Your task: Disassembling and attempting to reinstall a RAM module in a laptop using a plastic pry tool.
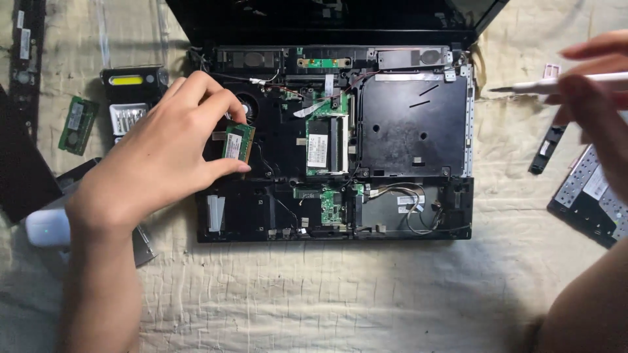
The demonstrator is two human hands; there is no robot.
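Left hand (167,147) is over the opened black laptop chassis (333,140), thumb and forefinger pinched on a small green memory module with a white sticker (238,142), holding it just above the dark bay by the round fan. Right beside those fingertips, toward the other hand, sits the empty memory slot with its white label (325,144), and beyond that the flat black metal drive cover (412,124). Right hand (598,98) is off past the chassis edge, fingers closed around a slim white pen-shaped tool (556,82), tip aimed back at the laptop. A second green memory module (78,125) lies on the cream quilted cloth (340,294) outside the left hand; a dark panel (589,196) rests under the right.
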